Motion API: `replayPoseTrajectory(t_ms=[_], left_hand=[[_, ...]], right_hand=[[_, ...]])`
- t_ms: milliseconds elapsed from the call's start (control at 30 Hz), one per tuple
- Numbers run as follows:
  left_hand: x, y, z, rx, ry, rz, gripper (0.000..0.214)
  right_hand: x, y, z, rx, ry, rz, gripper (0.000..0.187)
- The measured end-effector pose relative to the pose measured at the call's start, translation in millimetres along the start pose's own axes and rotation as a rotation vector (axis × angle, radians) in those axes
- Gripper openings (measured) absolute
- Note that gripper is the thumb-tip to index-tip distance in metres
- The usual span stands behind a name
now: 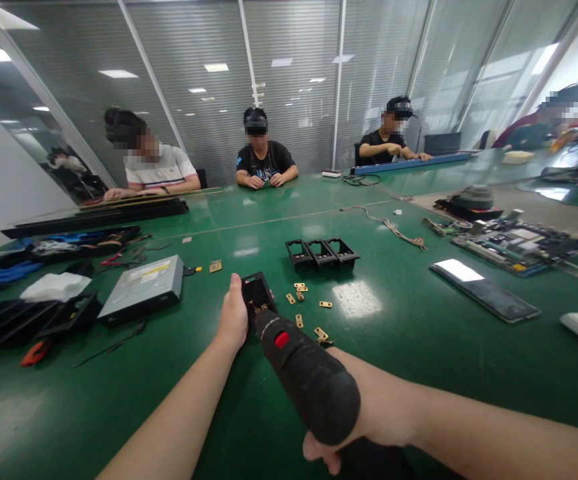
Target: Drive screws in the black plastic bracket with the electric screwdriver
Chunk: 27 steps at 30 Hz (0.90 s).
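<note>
My left hand point(233, 313) is closed around the near-left side of a small black plastic housing point(257, 283) with brass pieces inside it. In my right hand point(341, 407) is a black cordless drill point(303, 373) with a red switch on top. Its nose points into the open housing; the bit's tip is hidden. Several small brass plates point(299, 321) with holes lie on the green table just right of the housing. Beyond them stands a row of three joined black housings point(323, 252), with small brass bits inside.
At left are a silver optical drive point(143, 287), black parts and an orange-handled tool point(36, 353). A phone point(483, 290), a circuit board point(521, 240) and a cable point(393, 229) lie at right. Several people sit across the green table point(249, 227), one by a blue bar point(409, 163).
</note>
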<state>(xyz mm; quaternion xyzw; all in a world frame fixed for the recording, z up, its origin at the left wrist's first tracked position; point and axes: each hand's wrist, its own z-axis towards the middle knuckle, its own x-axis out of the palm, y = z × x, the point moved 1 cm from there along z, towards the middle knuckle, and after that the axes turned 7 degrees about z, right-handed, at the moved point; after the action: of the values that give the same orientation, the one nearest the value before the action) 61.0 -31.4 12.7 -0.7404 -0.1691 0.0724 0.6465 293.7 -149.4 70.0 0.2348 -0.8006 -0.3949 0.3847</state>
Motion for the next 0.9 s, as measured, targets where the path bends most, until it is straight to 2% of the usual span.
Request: replayPoseTrajectory(t_ms=[67,167,233,300,533,667,900], left_hand=[[-0.5,1.2,0.5,0.009,0.007,0.009,0.065],[-1.5,2.5,0.7,0.033,0.012,0.012,0.068],[-2.1,2.9,0.4,0.049,0.015,0.013,0.07],[-2.3,2.9,-0.1,0.055,0.021,0.027,0.072],[-3.0,3.2,1.1,0.05,0.035,0.043,0.073],[-2.3,2.5,1.6,0.043,0.03,0.041,0.073],[-0.3,0.6,0.8,0.017,0.018,0.035,0.072]], right_hand=[[1.9,6.5,-5.0,-0.077,-0.042,-0.089,0.059],[8.1,16.7,-16.9,-0.255,-0.222,-0.344,0.05],[13.0,20.8,-24.7,-0.333,-0.398,-0.476,0.065],[17.3,21.7,-29.3,-0.368,-0.465,-0.494,0.081],[12.2,11.7,-24.0,-0.408,-0.383,-0.313,0.099],[4.1,4.1,-17.0,-0.338,-0.306,-0.193,0.113],[3.6,4.0,-14.4,-0.357,-0.249,-0.124,0.117]])
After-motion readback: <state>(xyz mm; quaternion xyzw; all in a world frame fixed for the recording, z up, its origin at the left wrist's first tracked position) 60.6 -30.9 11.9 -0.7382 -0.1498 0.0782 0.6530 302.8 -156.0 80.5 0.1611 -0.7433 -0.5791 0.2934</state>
